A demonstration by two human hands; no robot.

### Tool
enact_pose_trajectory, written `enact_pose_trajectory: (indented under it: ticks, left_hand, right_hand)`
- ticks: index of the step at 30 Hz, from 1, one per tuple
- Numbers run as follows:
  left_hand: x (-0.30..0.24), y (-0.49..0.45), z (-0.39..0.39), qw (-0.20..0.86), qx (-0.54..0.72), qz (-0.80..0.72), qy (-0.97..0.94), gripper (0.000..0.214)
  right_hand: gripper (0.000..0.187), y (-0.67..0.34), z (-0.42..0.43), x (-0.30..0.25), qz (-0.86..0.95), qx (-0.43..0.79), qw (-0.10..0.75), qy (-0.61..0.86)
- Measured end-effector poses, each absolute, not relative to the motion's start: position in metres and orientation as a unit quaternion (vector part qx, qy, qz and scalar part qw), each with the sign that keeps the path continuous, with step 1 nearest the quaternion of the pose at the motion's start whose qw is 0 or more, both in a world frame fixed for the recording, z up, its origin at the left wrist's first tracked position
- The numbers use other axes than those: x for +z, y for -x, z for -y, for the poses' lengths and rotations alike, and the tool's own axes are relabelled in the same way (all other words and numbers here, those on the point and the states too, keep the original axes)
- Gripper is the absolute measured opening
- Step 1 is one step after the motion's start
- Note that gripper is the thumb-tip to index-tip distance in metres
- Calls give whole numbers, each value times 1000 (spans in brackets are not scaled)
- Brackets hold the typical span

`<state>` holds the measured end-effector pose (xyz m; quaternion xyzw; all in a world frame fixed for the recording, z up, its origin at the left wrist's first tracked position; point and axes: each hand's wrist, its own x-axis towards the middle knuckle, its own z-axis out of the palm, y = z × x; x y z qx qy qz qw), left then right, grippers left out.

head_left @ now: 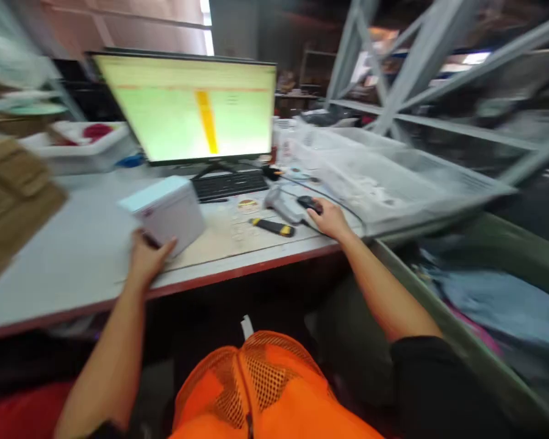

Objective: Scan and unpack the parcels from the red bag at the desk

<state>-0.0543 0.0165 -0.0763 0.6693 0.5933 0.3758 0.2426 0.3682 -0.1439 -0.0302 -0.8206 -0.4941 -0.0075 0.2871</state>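
Observation:
My left hand (149,256) grips the lower near end of a small white box with a pale blue top (174,216), which stands tilted on the desk near its front edge. Over to the right, my right hand (328,216) is closed round a black computer mouse (309,203). A grey handheld scanner (283,205) lies just left of the mouse, partly under its cable. Between the hands is a yellow and black box cutter (272,227). Behind them a black keyboard (231,185) sits under a lit monitor (187,110).
White plastic crates (375,177) stand at the right of the desk (91,231), and a white bin (85,149) at the back left. A brown cardboard box (13,195) is at far left. Below right, a green-sided cart (439,305) holds bagged goods.

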Motion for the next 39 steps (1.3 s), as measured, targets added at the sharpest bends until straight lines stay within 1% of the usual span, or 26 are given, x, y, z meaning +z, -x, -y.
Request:
enact_pose_trajectory:
  ticks: [1, 2, 5, 8, 10, 12, 14, 16, 18, 20, 23, 26, 28, 30, 32, 35, 37, 39]
  left_hand:
    - [-81, 73, -17, 258, 394, -607, -640, 65]
    - [-86, 86, -18, 280, 416, -593, -630, 67]
    - [-96, 94, -27, 314, 459, -543, -629, 67]
    - [-99, 90, -35, 347, 484, -495, -633, 68]
    - [-99, 88, -34, 366, 496, -474, -629, 68]
    - [-98, 88, -30, 367, 510, -463, -626, 71]
    - [-95, 87, -25, 345, 520, -461, -631, 77]
    - [-89, 85, -21, 313, 519, -470, -641, 82]
    - [-80, 80, -17, 289, 504, -483, -655, 85]
    - [-69, 72, -15, 278, 483, -485, -674, 84]
    - [-54, 58, -10, 274, 453, -484, -697, 85]
    - [-45, 50, -5, 272, 429, -482, -714, 87]
    - [-40, 51, -3, 260, 424, -470, -730, 84]
    - [-33, 58, -4, 224, 430, -457, -746, 80]
    - [-21, 68, -6, 177, 437, -452, -757, 78]
    - [-2, 82, -11, 115, 420, -463, -772, 77]
    - [5, 89, -16, 98, 403, -477, -775, 76]
    - [0, 94, -21, 110, 405, -486, -767, 75]
  right_hand:
    - [51, -357, 125, -34, 511, 6, 265, 818]
    - [54, -346, 107, -37, 523, 16, 240, 818]
    - [62, -321, 68, -41, 534, 32, 162, 829]
    - [61, -303, 45, -39, 514, 24, 97, 852]
    - [59, -297, 36, -35, 497, 14, 72, 865]
    - [53, -295, 34, -26, 492, 3, 63, 869]
    - [47, -294, 40, -11, 502, -8, 68, 862]
    - [41, -292, 58, 9, 543, -38, 108, 832]
    - [38, -286, 84, 31, 621, -63, 173, 762]
    - [35, -275, 114, 49, 706, -62, 227, 668]
    - [33, -255, 145, 66, 776, -55, 238, 581]
    - [30, -245, 152, 66, 791, -72, 219, 567]
    - [28, -251, 143, 59, 781, -79, 208, 584]
    - [26, -264, 127, 49, 754, -87, 199, 619]
    - [33, -282, 106, 37, 718, -86, 180, 666]
    - [46, -304, 76, 17, 659, -54, 103, 743]
    - [48, -311, 61, 3, 626, -32, 49, 778]
    - [45, -312, 53, -10, 602, -22, 23, 798]
